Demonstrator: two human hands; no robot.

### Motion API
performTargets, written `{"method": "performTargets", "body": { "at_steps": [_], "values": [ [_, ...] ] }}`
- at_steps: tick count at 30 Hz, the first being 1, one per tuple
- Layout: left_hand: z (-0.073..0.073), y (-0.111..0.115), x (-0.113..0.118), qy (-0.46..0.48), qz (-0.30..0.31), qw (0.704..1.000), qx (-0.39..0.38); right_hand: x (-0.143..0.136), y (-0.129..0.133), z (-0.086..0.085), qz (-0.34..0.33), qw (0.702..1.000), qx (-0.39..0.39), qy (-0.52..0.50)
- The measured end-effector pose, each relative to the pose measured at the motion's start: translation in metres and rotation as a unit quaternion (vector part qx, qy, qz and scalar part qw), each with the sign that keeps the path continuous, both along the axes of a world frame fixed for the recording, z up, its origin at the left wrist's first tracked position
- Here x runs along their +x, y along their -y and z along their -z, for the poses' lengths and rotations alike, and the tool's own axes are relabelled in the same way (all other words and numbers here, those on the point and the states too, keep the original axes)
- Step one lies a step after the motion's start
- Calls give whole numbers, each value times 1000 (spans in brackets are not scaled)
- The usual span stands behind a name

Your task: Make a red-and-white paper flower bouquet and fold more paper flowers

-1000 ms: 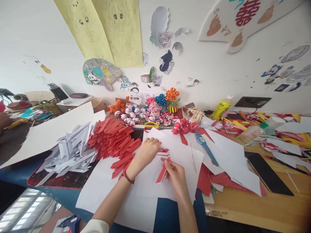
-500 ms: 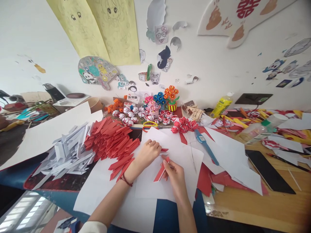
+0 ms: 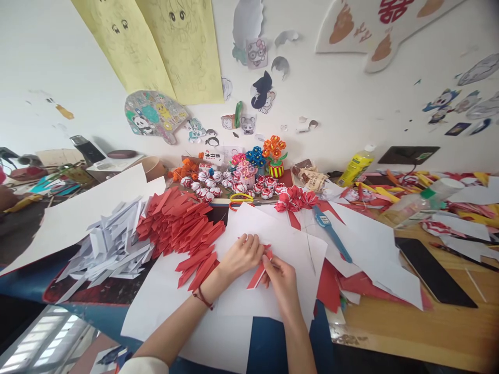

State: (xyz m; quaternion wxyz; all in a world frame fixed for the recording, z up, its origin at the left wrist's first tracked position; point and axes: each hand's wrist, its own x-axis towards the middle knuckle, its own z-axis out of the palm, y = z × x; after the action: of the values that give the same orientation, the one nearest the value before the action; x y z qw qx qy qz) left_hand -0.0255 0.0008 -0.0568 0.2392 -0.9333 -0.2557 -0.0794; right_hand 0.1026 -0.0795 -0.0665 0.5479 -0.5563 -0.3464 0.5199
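Note:
My right hand (image 3: 281,278) pinches a folded red paper strip (image 3: 255,279) with a white edge, held slanting over white sheets of paper (image 3: 230,306). Close against the strip's upper end is my left hand (image 3: 244,255), its fingers curled and closed. Whatever its fingertips grip is hidden from me. A small bit of red paper (image 3: 267,246) shows just behind the fingers. To the left lies a large heap of folded red paper strips (image 3: 175,221), and beyond it a heap of folded white paper strips (image 3: 113,244).
Red-and-white paper flowers (image 3: 210,183) and a striped pot (image 3: 276,170) stand at the back. Scissors (image 3: 241,199) lie before them. Rightward are a blue watch (image 3: 331,235), a black phone (image 3: 434,272), a clear bottle (image 3: 424,200) and a yellow bottle (image 3: 356,166).
My left hand has moved down and right, bringing its curled fingers to the upper end of the strip. My right hand keeps its pinch in nearly the same place.

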Motion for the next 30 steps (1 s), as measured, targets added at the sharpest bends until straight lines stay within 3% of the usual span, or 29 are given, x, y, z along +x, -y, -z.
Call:
{"method": "performTargets", "body": {
  "at_steps": [8,16,22,30],
  "values": [
    [-11,-1,0,26,-42,999,15,0,2,0,1,1000,6,-3],
    [3,9,2,-7,-26,999,40,1,2,-1,1,1000,3,-4],
    [0,13,-5,15,-28,999,-32,3,1,2,17,1000,1,-1],
    [-4,0,1,149,-119,967,-169,2,3,1,35,999,-5,6]
  ]
}}
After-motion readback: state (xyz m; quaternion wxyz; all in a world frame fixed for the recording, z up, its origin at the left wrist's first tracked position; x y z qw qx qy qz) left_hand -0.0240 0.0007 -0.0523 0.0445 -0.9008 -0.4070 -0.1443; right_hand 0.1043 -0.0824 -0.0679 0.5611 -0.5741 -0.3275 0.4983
